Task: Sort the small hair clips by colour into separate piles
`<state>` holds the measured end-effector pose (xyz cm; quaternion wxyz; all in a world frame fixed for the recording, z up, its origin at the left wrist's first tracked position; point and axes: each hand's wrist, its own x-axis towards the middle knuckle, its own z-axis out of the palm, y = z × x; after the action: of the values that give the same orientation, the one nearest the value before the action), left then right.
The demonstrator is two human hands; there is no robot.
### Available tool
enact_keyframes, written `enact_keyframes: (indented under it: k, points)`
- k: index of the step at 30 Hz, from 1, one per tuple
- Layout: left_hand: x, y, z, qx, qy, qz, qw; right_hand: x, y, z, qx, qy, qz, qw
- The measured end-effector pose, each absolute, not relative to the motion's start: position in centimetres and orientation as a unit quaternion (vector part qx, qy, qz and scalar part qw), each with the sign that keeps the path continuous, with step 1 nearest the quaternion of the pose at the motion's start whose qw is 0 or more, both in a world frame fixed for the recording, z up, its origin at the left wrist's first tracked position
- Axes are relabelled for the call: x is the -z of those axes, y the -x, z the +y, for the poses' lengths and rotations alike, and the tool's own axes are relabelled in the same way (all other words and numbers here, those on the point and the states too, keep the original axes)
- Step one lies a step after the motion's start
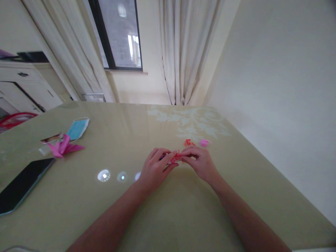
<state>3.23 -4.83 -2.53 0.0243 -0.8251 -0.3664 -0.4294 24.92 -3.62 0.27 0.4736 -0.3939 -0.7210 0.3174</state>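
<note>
Over the middle of the table, my left hand (155, 170) pinches a small red-and-pink piece with frayed, thread-like edges (176, 157) between thumb and fingers. A bit of something dark shows under its curled fingers, too small to make out. My right hand (201, 162) meets it from the other side, thumb and forefinger closed on the right end of the same piece. Just beyond the right hand lie a little clump of orange-red shreds (188, 142) and a small pink bundle with a thin tail (204, 142).
On the left of the glossy table (178, 217) are a black phone (25, 183), a magenta folded-paper bird (64, 147), a blue face mask (77, 128) and a brownish strip (50, 138). A wall (283, 98) runs along the right edge; curtains (181, 52) hang beyond the far edge.
</note>
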Motion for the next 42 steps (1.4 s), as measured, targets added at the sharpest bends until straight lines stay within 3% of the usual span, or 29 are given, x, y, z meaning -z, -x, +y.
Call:
enact_keyframes:
  k: [6,14,23,35,42]
  points:
    - [2.5,-3.3,-5.0,0.429,0.828,-0.361,0.020,-0.3,-25.0,-3.4,-0.307,0.395,-0.729,0.467]
    - [2.3,-3.2,-5.1,0.430,0.837,-0.337,0.018,0.4,-25.0,-3.2,-0.424,0.415,-0.652,0.472]
    - [2.1,-3.2,-5.1,0.428,0.840,-0.332,0.035,0.3,-24.8,-3.2,-0.448,0.424,-0.615,0.490]
    - [2.2,-3.4,-4.9,0.442,0.809,-0.388,0.011,-0.3,-24.3,-4.4,-0.227,0.417,-0.733,0.486]
    - [2.1,-3.2,-4.7,0.448,0.792,-0.414,0.002,-0.4,-24.3,-3.9,-0.263,0.383,-0.755,0.463]
